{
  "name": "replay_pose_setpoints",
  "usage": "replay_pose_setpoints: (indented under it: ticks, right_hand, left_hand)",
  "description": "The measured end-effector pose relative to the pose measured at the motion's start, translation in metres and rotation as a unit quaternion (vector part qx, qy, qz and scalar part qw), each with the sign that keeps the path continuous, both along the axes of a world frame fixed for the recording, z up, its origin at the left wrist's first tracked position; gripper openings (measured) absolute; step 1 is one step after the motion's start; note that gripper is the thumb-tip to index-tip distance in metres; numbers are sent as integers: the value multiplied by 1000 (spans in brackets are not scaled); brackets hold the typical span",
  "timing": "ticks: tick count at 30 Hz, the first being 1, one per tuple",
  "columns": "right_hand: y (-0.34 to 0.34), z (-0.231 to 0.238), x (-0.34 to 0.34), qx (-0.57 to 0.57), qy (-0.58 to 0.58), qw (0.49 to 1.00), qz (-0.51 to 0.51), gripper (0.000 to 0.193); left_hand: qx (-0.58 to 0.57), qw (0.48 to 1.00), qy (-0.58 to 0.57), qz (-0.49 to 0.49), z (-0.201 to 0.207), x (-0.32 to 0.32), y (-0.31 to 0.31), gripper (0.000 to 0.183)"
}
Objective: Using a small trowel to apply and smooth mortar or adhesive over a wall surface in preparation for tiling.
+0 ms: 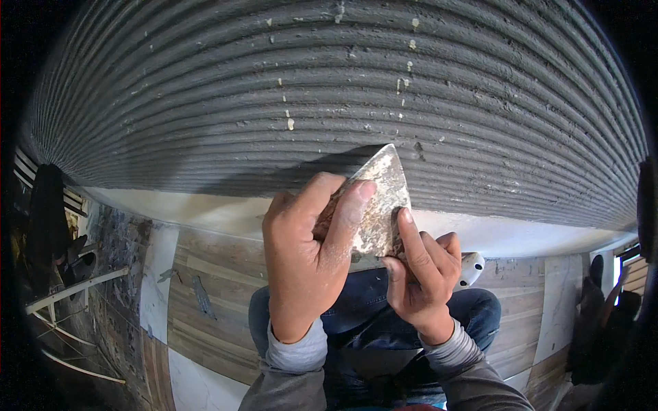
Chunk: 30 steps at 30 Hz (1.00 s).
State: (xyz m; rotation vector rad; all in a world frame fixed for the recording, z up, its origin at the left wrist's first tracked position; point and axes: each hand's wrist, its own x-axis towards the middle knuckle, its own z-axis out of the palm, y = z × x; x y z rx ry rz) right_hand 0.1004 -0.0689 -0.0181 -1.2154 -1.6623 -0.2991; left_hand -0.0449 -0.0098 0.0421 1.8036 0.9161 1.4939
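Note:
A flat, pointed metal-looking blade, like that of a trowel [381, 205], is crusted with whitish and brown dried material. Its tip points up toward the grey ridged wall [356, 89]; any handle is hidden. Wrapped around its left side is my left hand [301, 253], thumb pressed flat on the face. My right hand [428, 274] touches the blade's lower right edge with the index finger and thumb, its other fingers curled. Both hands are dusty with pale powder.
A smooth cream strip [480, 231] runs along the wall's foot. Below lie wood-look floor boards [219, 274] and pale tiles [199, 377]. Near my right knee is a white rounded object with dark spots [471, 269]. Thin wooden strips [79, 291] and dark clutter stand at the left.

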Motion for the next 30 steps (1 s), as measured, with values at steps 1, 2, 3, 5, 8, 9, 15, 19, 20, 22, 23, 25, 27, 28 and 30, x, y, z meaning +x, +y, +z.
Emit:
replay_pose_setpoints:
  ticks: [1, 2, 3, 5, 8, 9, 15, 19, 20, 22, 23, 25, 27, 28, 30]
  right_hand:
    - [-1, 2, -1, 0, 2, 1000, 0, 61]
    - [-3, 4, -1, -7, 14, 1000, 10, 61]
    - [-4, 5, -1, -14, 26, 999, 20, 61]
    - [-4, 6, 1, -10, 24, 1000, 11, 62]
    - [-4, 3, -1, -8, 33, 999, 4, 62]
    - [-4, 1, -3, -9, 44, 999, 6, 63]
    - [-1, -3, -3, 29, 21, 999, -29, 59]
    - [-2, -5, -7, 33, 43, 998, 20, 59]
    - [-3, -3, -8, 20, 47, 998, 30, 60]
    - [-3, -2, -5, -4, 43, 999, 32, 62]
    - [-3, -2, -5, -5, 46, 998, 31, 62]
    - [-3, -3, -4, -12, 46, 998, 33, 63]
    - [-3, -3, -5, -8, 52, 998, 25, 63]
    - [-2, -4, -6, -5, 56, 998, 21, 63]
    - [-2, -2, -2, -6, 41, 999, 3, 63]
  left_hand:
    - [0, 1000, 2, 0, 0, 1, 0, 17]
    - [32, 999, 6, 25, -2, 2, 0, 18]
    - [63, 997, 10, 50, -2, 4, 0, 18]
    - [46, 998, 2, 53, 0, 10, -2, 20]
    - [53, 997, -2, 60, -2, 14, 1, 23]
    - [77, 995, 1, 67, -5, 14, 3, 23]
    - [74, 995, 26, 62, -8, 19, 3, 22]
    - [64, 994, 55, 74, 2, 5, -9, 21]
    - [64, 994, 55, 73, 2, 6, -8, 21]
    - [55, 992, 48, 103, 2, 9, -5, 15]
    - [55, 992, 51, 102, -1, 8, -5, 15]
    - [67, 991, 60, 102, -5, 8, -4, 21]
    - [51, 992, 49, 102, -1, 12, -4, 19]
    - [34, 993, 36, 107, 0, 13, -4, 17]
    - [47, 996, 11, 80, -3, 18, 3, 18]
